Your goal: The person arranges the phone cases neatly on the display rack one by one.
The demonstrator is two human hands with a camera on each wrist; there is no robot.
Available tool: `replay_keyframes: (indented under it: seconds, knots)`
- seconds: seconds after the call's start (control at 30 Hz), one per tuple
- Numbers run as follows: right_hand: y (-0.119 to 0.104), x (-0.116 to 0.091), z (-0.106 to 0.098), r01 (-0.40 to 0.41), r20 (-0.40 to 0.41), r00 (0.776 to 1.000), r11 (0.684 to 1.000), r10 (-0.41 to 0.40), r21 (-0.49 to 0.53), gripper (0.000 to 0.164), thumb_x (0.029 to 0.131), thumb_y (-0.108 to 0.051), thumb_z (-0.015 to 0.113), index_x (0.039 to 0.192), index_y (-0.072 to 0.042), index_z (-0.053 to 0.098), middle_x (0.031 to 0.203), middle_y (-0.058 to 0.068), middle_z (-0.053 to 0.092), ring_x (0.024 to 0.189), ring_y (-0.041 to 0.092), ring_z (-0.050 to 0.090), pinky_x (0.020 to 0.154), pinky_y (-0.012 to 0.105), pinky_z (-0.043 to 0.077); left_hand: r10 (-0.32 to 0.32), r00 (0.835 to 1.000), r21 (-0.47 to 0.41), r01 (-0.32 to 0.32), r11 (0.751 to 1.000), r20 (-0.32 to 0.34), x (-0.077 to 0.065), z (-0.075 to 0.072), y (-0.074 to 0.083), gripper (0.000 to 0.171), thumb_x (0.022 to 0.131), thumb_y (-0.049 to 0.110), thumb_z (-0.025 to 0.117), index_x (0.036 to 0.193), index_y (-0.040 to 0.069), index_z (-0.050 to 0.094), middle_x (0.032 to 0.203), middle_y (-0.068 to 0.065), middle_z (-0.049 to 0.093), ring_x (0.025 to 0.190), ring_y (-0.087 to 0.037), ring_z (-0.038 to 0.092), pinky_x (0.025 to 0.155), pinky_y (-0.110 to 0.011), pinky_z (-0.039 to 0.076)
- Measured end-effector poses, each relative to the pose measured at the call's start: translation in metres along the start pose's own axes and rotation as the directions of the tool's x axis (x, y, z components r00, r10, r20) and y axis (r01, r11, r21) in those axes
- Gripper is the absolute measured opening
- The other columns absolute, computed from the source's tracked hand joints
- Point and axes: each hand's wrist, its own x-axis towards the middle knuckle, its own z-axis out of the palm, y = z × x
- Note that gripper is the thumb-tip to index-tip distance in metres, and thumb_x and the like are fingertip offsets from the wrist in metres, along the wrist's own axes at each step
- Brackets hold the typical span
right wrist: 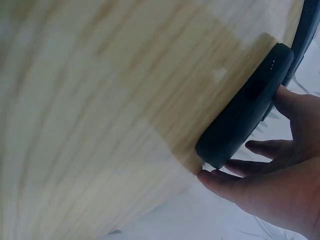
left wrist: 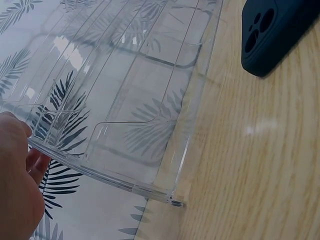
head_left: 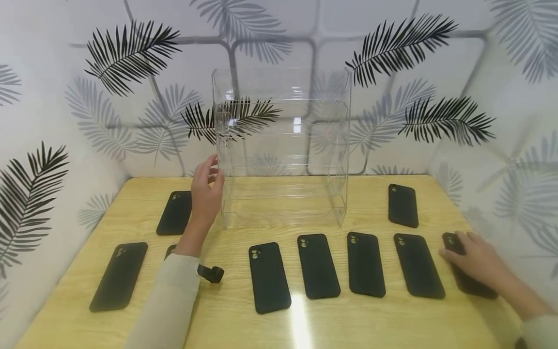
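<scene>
Clear rack (head_left: 283, 198): stood upright toward the back of the table (head_left: 348, 322), no case visible on its tiers
Left hand (head_left: 207, 191): gripped the rack's left side edge between thumb and fingers
Right hand (head_left: 477, 257): held the far-right phone case (head_left: 474, 285) by its edges; whether it had left the tabletop could not be told
Remaining phone cases (head_left: 318, 266): lay on the table, one mostly hidden by the left forearm (head_left: 196, 235)
Stage: apparently early, one case in hand, eight other visible cases not yet taken up

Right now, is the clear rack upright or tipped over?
Upright: the clear rack stands on the table, its tiers one above another, the left hand at its side.
</scene>
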Motion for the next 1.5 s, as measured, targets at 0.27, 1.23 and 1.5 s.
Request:
replay_keyframes:
  seconds: [0.27,1.23,1.5]
  knots:
    - [-0.001,0.003,-0.004,-0.009,0.022,1.0,1.0,0.009,-0.03,0.076,0.102,-0.037,0.055,0.134,0.03,0.035,0.129,0.057,0.034,0.114,0.073,0.038,0.096,0.078,0.034,0.016,1.0,0.005,-0.016,1.0,0.0,-0.001,0.002,-0.002,0.041,0.102,0.01,0.055,0.143,0.008,0.054,0.128,-0.016,0.058,0.11,-0.029,0.062,0.092,-0.042,0.054]
    - [-0.113,0.048,-0.054,0.089,-0.236,0.968,0.996,-0.083,0.012,0.071,0.096,-0.03,0.065,0.143,0.017,0.04,0.144,0.043,0.036,0.128,0.064,0.034,0.104,0.074,0.028,0.018,0.998,-0.061,-0.015,0.998,0.059,-0.003,-0.005,-0.007,0.046,0.103,0.011,0.055,0.149,0.006,0.048,0.135,-0.019,0.053,0.117,-0.032,0.058,0.102,-0.047,0.049]
    - [-0.158,0.069,-0.064,0.154,-0.333,0.934,0.986,-0.128,0.055,0.071,0.094,-0.027,0.067,0.146,0.013,0.04,0.146,0.038,0.04,0.131,0.06,0.035,0.107,0.071,0.027,0.021,0.998,-0.056,-0.018,0.998,0.052,-0.003,-0.004,-0.008,0.046,0.103,0.01,0.056,0.148,0.005,0.049,0.134,-0.02,0.054,0.117,-0.032,0.058,0.1,-0.047,0.05]
